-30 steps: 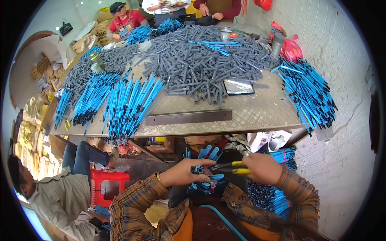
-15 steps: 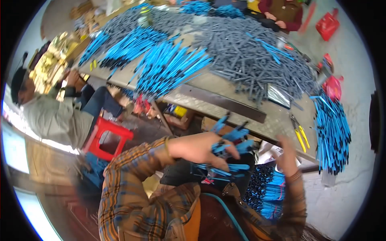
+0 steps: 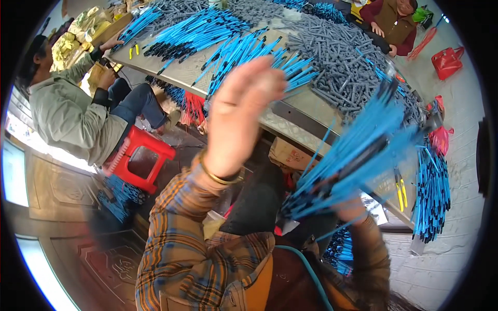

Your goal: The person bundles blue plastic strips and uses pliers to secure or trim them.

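Note:
My right hand [image 3: 350, 208] grips a thick bundle of thin blue wires with black ends [image 3: 358, 145], partly smeared by motion. The bundle fans up and to the right in front of the table edge, hiding most of that hand's fingers. My left hand [image 3: 236, 116] is raised in front of the table with its fingers stretched out and nothing in it, a bracelet at its wrist. Behind it on the table lies a pile of similar blue wires [image 3: 236, 57], and another pile [image 3: 194, 33] sits further left.
Grey tubular pieces [image 3: 342, 67] heap across the metal-topped table [image 3: 171, 72]. Yellow-handled pliers [image 3: 400, 191] lie at its right end, beside hanging blue wires [image 3: 431, 192]. A co-worker sits at left on a red stool [image 3: 135, 163]; another person stands across the table.
The blue wire bundle has gone from my left hand to my right and is raised, spread wide. My left hand has moved up and left, now without it.

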`<act>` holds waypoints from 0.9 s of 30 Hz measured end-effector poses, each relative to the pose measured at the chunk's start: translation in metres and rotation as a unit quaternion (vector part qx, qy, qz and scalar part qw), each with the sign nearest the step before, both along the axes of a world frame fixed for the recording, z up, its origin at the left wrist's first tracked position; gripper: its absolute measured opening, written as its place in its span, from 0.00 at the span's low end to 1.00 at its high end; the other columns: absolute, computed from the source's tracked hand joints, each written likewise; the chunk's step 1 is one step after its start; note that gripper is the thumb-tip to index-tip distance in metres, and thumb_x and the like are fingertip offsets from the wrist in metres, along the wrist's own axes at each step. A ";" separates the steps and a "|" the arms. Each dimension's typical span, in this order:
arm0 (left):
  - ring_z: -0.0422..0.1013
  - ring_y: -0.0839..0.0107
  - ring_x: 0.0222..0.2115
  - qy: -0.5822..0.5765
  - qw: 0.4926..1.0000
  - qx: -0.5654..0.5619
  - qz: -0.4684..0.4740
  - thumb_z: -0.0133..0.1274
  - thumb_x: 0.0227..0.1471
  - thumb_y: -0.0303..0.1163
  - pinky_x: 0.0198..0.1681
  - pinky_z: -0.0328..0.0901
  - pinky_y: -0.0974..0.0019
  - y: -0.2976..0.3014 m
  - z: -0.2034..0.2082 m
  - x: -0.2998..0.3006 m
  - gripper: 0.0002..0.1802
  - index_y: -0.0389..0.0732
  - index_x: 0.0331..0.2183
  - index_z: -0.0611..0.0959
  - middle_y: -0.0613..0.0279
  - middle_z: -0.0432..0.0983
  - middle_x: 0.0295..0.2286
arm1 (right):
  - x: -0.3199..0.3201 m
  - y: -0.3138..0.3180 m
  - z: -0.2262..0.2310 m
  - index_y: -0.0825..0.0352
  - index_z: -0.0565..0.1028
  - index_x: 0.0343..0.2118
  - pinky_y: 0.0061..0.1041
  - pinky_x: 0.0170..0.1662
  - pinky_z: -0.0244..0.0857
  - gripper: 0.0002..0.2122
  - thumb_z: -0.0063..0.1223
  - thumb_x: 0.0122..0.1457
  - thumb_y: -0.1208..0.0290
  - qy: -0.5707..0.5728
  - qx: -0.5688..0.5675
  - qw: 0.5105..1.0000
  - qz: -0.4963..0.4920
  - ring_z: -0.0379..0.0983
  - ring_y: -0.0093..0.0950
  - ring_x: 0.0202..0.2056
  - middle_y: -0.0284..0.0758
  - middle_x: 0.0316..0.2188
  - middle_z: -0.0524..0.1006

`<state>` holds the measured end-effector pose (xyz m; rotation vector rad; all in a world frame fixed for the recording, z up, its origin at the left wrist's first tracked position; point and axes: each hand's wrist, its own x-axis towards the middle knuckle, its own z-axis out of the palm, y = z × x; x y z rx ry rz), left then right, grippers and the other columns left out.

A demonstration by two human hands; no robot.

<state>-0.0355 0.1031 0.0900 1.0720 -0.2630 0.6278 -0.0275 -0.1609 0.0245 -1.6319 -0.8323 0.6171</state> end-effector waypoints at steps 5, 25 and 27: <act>0.70 0.72 0.35 0.066 0.990 0.013 0.123 0.45 0.55 0.32 0.41 0.64 0.70 0.091 -0.031 0.015 0.15 0.33 0.41 0.74 0.57 0.74 0.34 | 0.076 0.117 0.083 0.70 0.68 0.37 0.23 0.26 0.68 0.10 0.49 0.54 0.70 0.058 0.055 0.995 -0.057 0.72 0.25 0.24 0.35 0.26 0.72; 0.64 0.60 0.45 0.074 0.885 0.251 0.385 0.48 0.49 0.25 0.50 0.57 0.61 0.104 -0.135 0.053 0.20 0.31 0.45 0.70 0.50 0.66 0.44 | 0.169 0.146 0.022 0.70 0.70 0.34 0.27 0.27 0.66 0.16 0.47 0.55 0.58 -0.252 -0.114 0.931 -0.239 0.72 0.28 0.25 0.34 0.23 0.74; 0.65 0.65 0.41 0.147 0.910 0.161 0.351 0.48 0.50 0.26 0.45 0.61 0.64 0.100 -0.148 0.057 0.19 0.31 0.45 0.70 0.53 0.67 0.43 | 0.175 0.126 0.011 0.71 0.72 0.28 0.30 0.29 0.64 0.15 0.47 0.54 0.60 -0.308 -0.237 0.893 -0.226 0.72 0.32 0.25 0.40 0.23 0.74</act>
